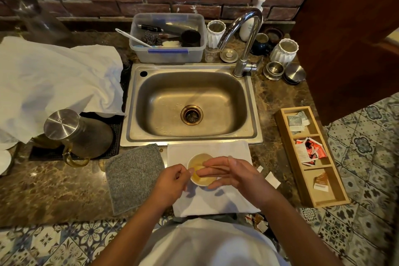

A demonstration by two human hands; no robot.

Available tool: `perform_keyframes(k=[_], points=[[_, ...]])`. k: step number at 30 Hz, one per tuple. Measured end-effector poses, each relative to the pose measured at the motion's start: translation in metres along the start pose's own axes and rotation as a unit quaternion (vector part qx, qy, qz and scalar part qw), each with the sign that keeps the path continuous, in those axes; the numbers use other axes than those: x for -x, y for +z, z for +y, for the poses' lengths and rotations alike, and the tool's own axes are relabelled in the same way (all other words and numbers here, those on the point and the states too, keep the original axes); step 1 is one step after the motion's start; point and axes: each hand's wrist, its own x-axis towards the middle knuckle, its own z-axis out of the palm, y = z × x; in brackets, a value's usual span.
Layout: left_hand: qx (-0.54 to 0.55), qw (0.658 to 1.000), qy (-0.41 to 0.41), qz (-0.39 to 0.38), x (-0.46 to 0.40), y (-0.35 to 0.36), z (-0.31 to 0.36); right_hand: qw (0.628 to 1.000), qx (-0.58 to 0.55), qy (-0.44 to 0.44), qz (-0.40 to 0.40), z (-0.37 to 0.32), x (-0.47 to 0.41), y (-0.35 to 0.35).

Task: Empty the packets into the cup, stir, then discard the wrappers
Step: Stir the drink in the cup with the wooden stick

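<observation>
Small white paper cup (201, 169) with pale yellow liquid sits on white folded napkin (207, 149), near edge of brown marble tabletop (54, 188), just near of the steel sink (191, 101). My left hand (172, 181) fingers curled beside the rim; can't tell if pinching anything. My right hand (233, 171) over the cup, fingers extended, thin wooden stir stick (212, 167) across them. White torn wrapper (272, 180) lies right of napkin.

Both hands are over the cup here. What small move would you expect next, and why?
Probably a stirring turn: the right hand seems to hold a thin stick across the cup, which already holds yellowish liquid, while the left hand steadies its rim. Torn white wrappers still lie on the counter, so discarding likely comes after.
</observation>
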Motion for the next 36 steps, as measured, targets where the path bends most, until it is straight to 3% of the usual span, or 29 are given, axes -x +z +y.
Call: perform_keyframes(k=[3,6,9,15,20,28,33,36], points=[[0.004,1.000,0.001,0.005,0.001,0.000,0.001,0.999,-0.030,0.006,0.045,0.004,-0.004,0.000],[-0.002,1.000,-0.003,0.005,0.003,0.000,0.002,0.990,-0.004,-0.007,0.139,0.011,-0.008,0.000],[0.002,1.000,-0.007,0.003,0.005,0.000,0.004,0.972,0.060,-0.037,0.225,0.017,-0.009,-0.003],[0.020,1.000,-0.011,0.004,0.004,0.001,0.002,0.917,0.237,-0.036,0.318,0.025,-0.018,-0.003],[0.019,1.000,-0.009,-0.003,0.003,0.000,0.001,0.846,0.454,-0.062,0.271,0.026,-0.023,-0.026],[0.014,1.000,0.003,-0.005,0.004,-0.001,0.002,0.742,0.662,0.047,0.091,0.014,-0.014,-0.031],[0.022,1.000,0.001,0.000,0.004,-0.002,0.001,0.767,0.638,0.049,0.048,0.013,-0.017,-0.019],[0.025,1.000,-0.002,0.000,0.004,-0.002,0.000,0.748,0.663,0.037,0.011,0.011,-0.012,-0.015]])
